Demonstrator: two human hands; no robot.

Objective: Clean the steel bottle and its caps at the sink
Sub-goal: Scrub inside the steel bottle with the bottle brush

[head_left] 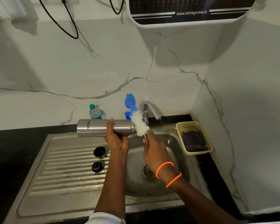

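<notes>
Steel bottle (103,127) sideways over sink (176,143) | our left hand (116,138) wraps mid-body | right hand (153,151) pinches brush (140,124) wire at mouth | caps (99,151) on drainboard | rigid, likely slick when wet: we'd grip mid-body firmly

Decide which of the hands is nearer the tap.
Right. The right hand holds the brush just below the tap; the left hand grips the steel bottle further left.

"MILTON" runs along the steel bottle (94,128); "www.drinkprime.in" is printed on the wall-mounted purifier (191,10).
</notes>
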